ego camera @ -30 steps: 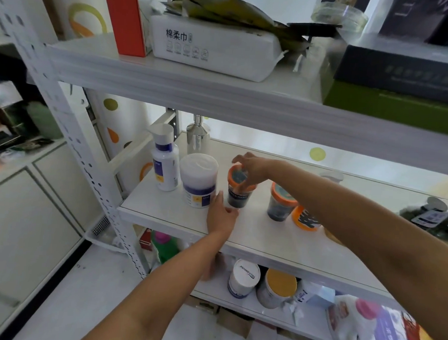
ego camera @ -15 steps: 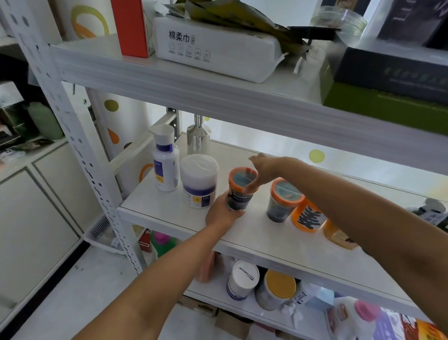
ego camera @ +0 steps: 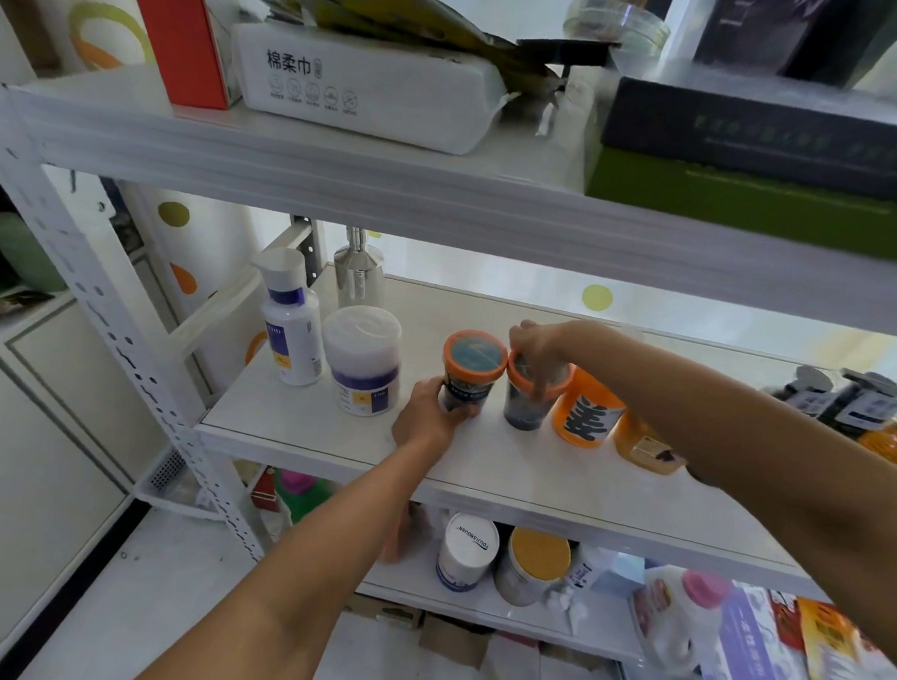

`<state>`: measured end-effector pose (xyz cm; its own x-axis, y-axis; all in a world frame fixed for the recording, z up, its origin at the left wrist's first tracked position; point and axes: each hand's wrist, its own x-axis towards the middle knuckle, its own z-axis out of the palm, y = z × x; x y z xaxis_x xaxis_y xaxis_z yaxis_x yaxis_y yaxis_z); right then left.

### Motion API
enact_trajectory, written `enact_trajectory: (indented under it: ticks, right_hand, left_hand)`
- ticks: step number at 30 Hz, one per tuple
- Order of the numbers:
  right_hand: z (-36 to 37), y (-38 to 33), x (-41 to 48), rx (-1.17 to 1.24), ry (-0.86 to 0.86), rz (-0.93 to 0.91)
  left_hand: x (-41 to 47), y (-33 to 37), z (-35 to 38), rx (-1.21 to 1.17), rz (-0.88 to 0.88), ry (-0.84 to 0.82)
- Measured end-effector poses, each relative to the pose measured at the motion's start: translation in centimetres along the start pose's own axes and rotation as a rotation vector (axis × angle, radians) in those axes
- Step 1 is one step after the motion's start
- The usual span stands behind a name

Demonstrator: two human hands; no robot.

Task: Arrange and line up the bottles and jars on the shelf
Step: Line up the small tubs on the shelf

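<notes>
L fingers: curled round lower part of left jar [ego camera: 473,371]; L hand [ego camera: 427,421] grips it, was only touching its base 0.5 s ago.
R fingers: bent down over lid rim of right jar [ego camera: 523,412], pinching it; R hand [ego camera: 538,346] has come off left jar's lid.
Jars: both upright on mid shelf [ego camera: 533,477], nr front edge; lids now touching, were apart.
Neighbours: white tub [ego camera: 363,356] just left; orange bottle [ego camera: 587,410] against right jar.

Two orange-lidded jars [ego camera: 475,354] [ego camera: 521,414], one white tub [ego camera: 363,359], one white bottle [ego camera: 292,330], one orange bottle [ego camera: 587,412]
</notes>
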<state>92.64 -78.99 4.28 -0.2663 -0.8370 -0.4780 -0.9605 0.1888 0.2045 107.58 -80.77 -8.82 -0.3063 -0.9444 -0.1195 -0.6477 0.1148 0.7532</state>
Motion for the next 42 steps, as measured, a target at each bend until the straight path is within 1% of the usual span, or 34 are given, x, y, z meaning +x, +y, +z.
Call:
enact_trajectory:
  ticks: [5,8,10,13,16,20,28,34,36,38,39,42]
  right_hand:
    - [0.1,0.4,0.0,0.048,-0.025,0.027]
    - [0.0,0.2,-0.2,0.019,0.014,-0.007]
    - [0.0,0.2,-0.3,0.021,0.032,0.009]
    - [-0.1,0.2,-0.2,0.039,0.005,0.017]
    - [-0.2,0.2,-0.4,0.019,0.014,-0.007]
    - [0.0,0.6,-0.6,0.009,-0.048,0.027]
    - [0.2,0.3,-0.8,-0.122,-0.039,-0.055]
    - [0.4,0.5,-1.0,-0.091,-0.040,-0.073]
    - [0.4,0.3,-0.9,-0.010,0.014,-0.099]
    - [0.3,0.0,-1.1,0.131,0.117,-0.124]
    - [0.1,-0.3,-1.3,0.165,0.173,-0.149]
    - [-1.1,-2.0,-2.2,0.157,0.301,-0.234]
  left_hand:
    - [-0.2,0.0,-0.1,-0.017,0.001,0.011]
    - [-0.2,0.1,-0.1,-0.018,0.001,0.011]
    - [-0.3,0.1,-0.1,-0.013,0.000,0.012]
    - [-0.3,0.2,-0.1,-0.007,-0.001,0.015]
    - [-0.2,0.2,-0.1,-0.016,-0.011,0.009]
    - [-0.1,0.1,-0.1,-0.030,-0.012,0.009]
    - [0.1,0.0,0.0,-0.039,-0.024,0.001]
    - [-0.2,0.3,0.1,-0.035,-0.034,-0.015]
    - [-0.5,0.5,0.1,-0.060,-0.052,-0.006]
    - [-0.8,0.3,0.3,-0.099,-0.081,0.031]
    - [-1.1,0.1,0.2,-0.114,-0.090,0.060]
    - [-2.5,-0.4,-0.8,-0.170,-0.161,0.132]
